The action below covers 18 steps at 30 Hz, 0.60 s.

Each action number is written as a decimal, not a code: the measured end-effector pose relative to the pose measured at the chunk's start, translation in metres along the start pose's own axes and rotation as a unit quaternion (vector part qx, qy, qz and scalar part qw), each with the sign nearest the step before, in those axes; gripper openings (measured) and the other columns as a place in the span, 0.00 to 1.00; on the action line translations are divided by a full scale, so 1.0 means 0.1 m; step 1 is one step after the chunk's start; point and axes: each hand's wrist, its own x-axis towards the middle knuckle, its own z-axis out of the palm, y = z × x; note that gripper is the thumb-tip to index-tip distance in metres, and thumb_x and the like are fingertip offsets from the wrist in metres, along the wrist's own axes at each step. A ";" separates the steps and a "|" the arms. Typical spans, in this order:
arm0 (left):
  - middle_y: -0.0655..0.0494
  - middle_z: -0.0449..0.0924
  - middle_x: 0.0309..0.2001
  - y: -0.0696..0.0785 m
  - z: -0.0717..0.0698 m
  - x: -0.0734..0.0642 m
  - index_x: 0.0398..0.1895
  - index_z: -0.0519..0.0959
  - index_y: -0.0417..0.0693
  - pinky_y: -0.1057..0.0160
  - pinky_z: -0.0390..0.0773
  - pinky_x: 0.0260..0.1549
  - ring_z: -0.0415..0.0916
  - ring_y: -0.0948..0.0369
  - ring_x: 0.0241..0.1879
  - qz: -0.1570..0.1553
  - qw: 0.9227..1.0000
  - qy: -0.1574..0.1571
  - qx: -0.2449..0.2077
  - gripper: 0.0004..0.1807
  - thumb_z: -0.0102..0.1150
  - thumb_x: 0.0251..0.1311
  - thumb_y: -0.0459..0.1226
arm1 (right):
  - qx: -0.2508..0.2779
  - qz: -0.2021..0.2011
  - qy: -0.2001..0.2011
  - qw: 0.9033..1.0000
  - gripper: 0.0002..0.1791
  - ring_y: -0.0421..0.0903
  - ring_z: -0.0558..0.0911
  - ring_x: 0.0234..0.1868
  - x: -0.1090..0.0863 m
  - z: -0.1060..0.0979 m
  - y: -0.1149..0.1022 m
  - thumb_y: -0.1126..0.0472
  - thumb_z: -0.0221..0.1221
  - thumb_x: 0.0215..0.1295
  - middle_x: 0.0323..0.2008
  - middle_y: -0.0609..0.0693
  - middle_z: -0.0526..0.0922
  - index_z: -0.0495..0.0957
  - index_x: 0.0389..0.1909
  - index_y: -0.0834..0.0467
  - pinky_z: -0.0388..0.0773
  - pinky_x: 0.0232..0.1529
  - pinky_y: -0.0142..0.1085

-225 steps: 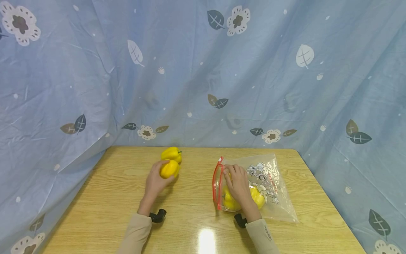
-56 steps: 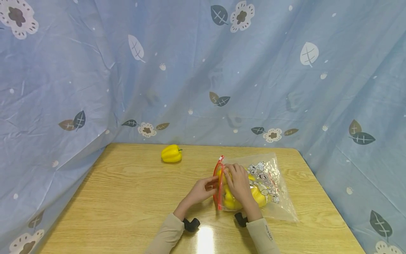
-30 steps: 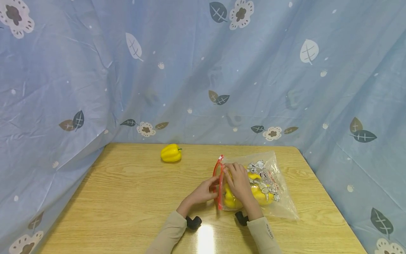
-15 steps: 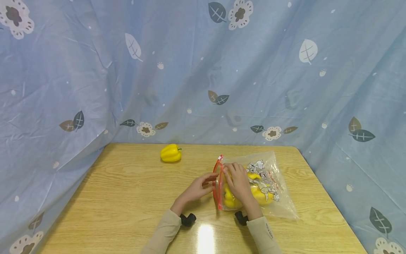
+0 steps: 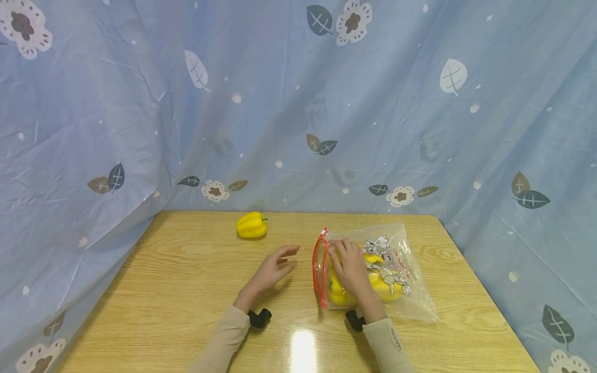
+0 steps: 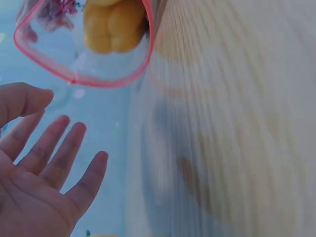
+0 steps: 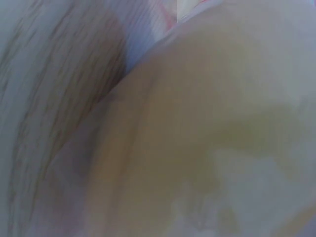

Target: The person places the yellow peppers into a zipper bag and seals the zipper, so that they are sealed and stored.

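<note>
A clear zip bag (image 5: 415, 303) with a red zip lies on its side at right, its mouth gaping leftward. Several yellow bell peppers (image 5: 339, 292) are inside, partly covered by my right hand (image 5: 352, 269), which grips the bag's upper side near the mouth. My left hand (image 5: 270, 269) hovers over the table left of the mouth, fingers loosely spread and holding nothing. In the left wrist view, that hand (image 6: 44, 182) is apart from the red rim (image 6: 106, 85), and a pepper (image 6: 113, 29) shows within. One yellow bell pepper (image 5: 251, 226) lies at the table's back edge. The right wrist view is blurred.
The wooden table (image 5: 163, 290) reaches back to a blue patterned curtain (image 5: 280, 103), which also hangs along both sides. Black wrist cameras sit under each wrist, the left one (image 5: 259, 318) and the right one (image 5: 355, 320).
A bell pepper that my left hand held at left has gone into the bag. That hand has since let go, withdrawn from the mouth and moved left. The right hand stays on the bag.
</note>
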 end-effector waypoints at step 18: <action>0.37 0.67 0.61 -0.40 -0.54 -0.02 0.62 0.66 0.37 0.36 0.65 0.54 0.62 0.38 0.59 0.001 0.989 0.133 0.068 0.25 0.55 0.60 0.29 | 0.001 0.003 -0.003 1.000 0.12 0.49 0.70 0.36 0.00 -0.01 -0.01 0.57 0.50 0.69 0.37 0.51 0.74 0.75 0.49 0.55 0.68 0.41 0.45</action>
